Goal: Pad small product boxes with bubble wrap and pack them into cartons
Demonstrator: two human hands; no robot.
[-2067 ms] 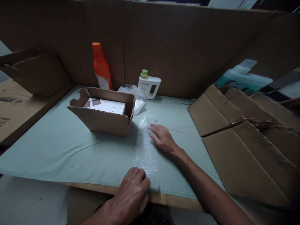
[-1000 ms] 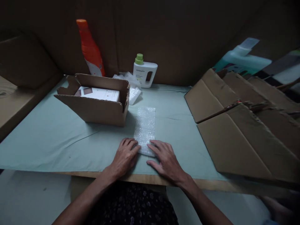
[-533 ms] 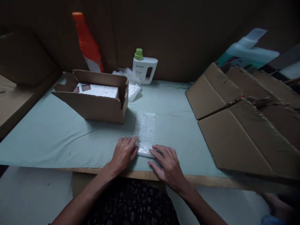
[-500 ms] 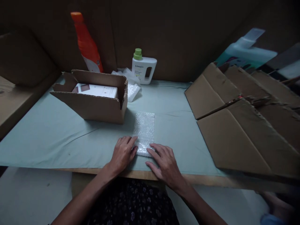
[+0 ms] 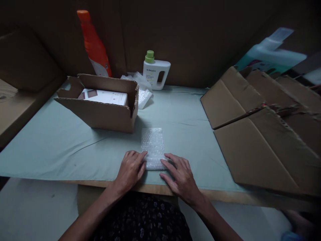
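A flat piece of clear bubble wrap [image 5: 152,140] lies near the table's front edge, its near end thicker and folded over. What may be inside the fold cannot be made out. At its left edge, my left hand [image 5: 130,169] has bent fingers, with index finger and thumb closed on the folded end. My right hand [image 5: 181,177] is at the opposite edge, fingers spread, fingertips touching the wrap and thumb apart from it. Beyond and to the left stands an open cardboard box [image 5: 112,115] with a white printed box [image 5: 106,97] inside.
Behind the box are an orange bottle [image 5: 94,43], crumpled bubble wrap [image 5: 144,93] and a white green-capped bottle [image 5: 152,75]. Several cardboard boxes [image 5: 263,154] line the right side, a blue-green jug [image 5: 273,55] behind them. A pale green cloth [image 5: 188,134] covers the table.
The bubble wrap lies shorter and slightly nearer me, its far edge drawn closer. My right hand has shifted a little right; my left hand stays at the left edge. The camera view has shifted slightly.
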